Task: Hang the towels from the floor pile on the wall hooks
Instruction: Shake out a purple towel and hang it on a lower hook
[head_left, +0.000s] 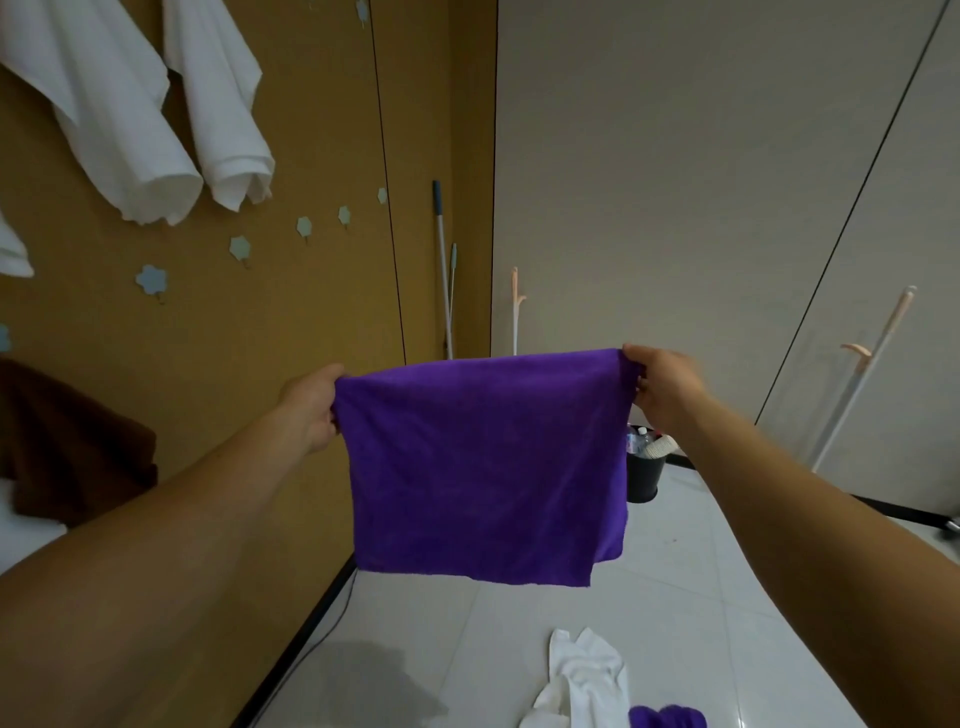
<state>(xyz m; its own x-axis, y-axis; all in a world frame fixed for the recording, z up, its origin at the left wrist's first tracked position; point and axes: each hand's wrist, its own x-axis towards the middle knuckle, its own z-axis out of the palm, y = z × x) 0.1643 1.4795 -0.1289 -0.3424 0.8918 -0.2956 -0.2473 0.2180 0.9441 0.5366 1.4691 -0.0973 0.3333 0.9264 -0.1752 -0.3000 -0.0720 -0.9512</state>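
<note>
A purple towel (483, 462) hangs spread out in front of me, folded over, held by its two top corners. My left hand (311, 402) pinches the left corner and my right hand (662, 387) pinches the right corner. On the floor below lie a white towel (582, 675) and a second purple towel (667, 718) at the bottom edge. Two white towels (130, 119) hang from the brown wall at upper left, and a brown towel (67, 441) hangs at the left edge. Several pale flower-shaped hooks (151, 280) run diagonally across that wall, bare.
A black bucket (644, 475) with bottles stands on the white tile floor behind the held towel. Mop handles (443, 270) lean in the corner. A white coat stand (862, 374) with peach pegs stands at the right by the grey wall panels.
</note>
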